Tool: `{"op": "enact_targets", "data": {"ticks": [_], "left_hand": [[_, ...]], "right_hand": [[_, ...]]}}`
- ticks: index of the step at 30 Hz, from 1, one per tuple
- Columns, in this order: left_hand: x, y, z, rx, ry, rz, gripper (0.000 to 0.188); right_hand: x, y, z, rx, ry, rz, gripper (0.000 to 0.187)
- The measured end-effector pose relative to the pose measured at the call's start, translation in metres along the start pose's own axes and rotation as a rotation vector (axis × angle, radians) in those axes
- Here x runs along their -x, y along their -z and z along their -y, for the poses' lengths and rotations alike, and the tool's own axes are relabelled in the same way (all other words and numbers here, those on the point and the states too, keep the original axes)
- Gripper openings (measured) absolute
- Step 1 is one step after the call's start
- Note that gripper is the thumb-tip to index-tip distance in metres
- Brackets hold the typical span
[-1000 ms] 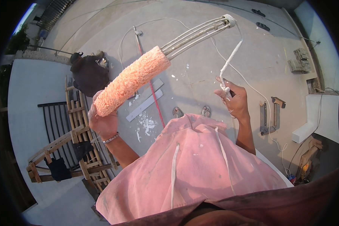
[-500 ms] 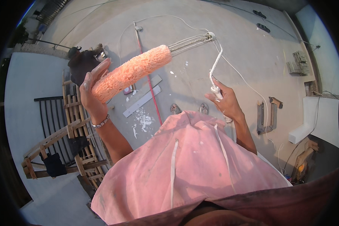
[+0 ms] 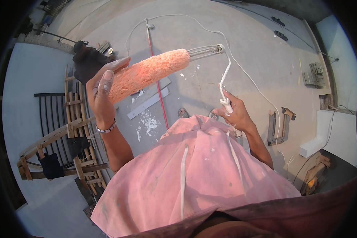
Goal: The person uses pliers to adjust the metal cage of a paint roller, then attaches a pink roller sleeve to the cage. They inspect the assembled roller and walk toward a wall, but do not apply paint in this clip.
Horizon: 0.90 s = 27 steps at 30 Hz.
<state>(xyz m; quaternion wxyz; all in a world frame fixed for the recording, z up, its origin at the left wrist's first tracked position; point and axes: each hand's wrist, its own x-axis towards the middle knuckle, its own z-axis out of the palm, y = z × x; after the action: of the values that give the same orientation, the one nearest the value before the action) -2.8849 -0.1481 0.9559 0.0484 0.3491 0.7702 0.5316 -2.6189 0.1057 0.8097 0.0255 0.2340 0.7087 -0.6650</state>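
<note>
Roller sleeve (image 3: 156,69): shaggy, orange-pink, held up in front of the body, slanting up to the right; its left end is in the left hand.
Wire cage (image 3: 205,51): partly inside the sleeve, bare bars jutting from the right end to a pale cap.
Left hand (image 3: 100,92): fingers gripping the sleeve's left end, thumb on the near side, whitish smears; bracelet (image 3: 107,127) at wrist.
Right hand (image 3: 238,113): fingers closed round the handle (image 3: 237,133), whose pale lower end shows beneath.
White rod (image 3: 225,77): bent, runs from handle up to the cage's cap.
Floor (image 3: 178,31): red pole (image 3: 161,101) lying across pale boards (image 3: 148,104); white flakes (image 3: 149,122) near them; a thin cable (image 3: 261,92) looping to the right.
Off left: co-worker (image 3: 88,62) in dark clothing, low down, above a wooden ladder (image 3: 76,104).
</note>
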Motion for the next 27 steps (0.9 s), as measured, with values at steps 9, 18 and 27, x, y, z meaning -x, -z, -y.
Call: {"op": "enact_targets", "data": {"ticks": [9,18,27], "left_hand": [[-0.037,0.002,-0.036,-0.022,-0.533,0.161,0.068],[-0.051,-0.044,-0.033,1.226,-0.455,0.378,0.077],[-0.062,-0.057,-0.01,1.134,-0.434,0.07,0.062]], "right_hand": [[-0.025,-0.024,-0.032,-0.484,-0.109,0.157,0.069],[-0.085,-0.058,-0.059,-0.439,-0.012,0.056,0.064],[-0.096,-0.094,-0.053,-0.766,0.034,0.147,0.063]]}}
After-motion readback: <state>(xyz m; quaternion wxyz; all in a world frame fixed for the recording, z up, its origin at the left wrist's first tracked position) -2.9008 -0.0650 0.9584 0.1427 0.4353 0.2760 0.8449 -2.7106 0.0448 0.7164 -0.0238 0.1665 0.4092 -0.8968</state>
